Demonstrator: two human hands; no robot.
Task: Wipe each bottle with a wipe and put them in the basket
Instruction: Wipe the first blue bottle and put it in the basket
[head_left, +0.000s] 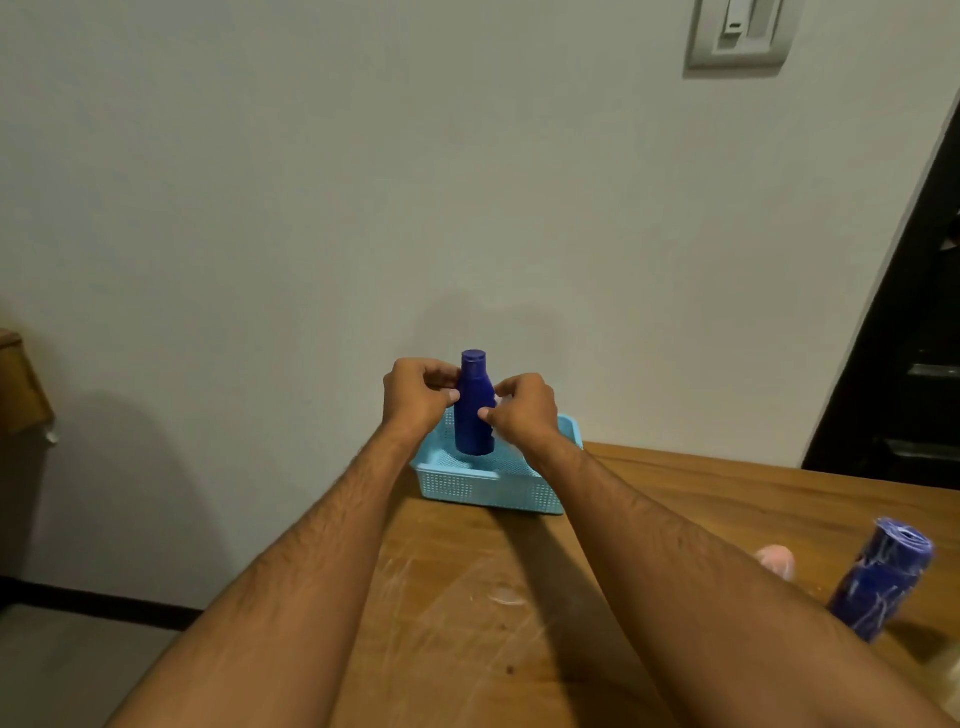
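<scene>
wooden table (467, 597) | blue basket (488, 488) | streaked blue bottle (878, 582)

From where I'm watching, the wooden table (649, 499) has a bunch of pale scratches and scuffs on the near part of its top. Plain white wall (311, 182) behind it, with 1 light switch plate (740, 32) up high on the right. Dark doorway (914, 338) at the right edge, and some brown wooden furniture (21, 384) poking in on the far left.
</scene>
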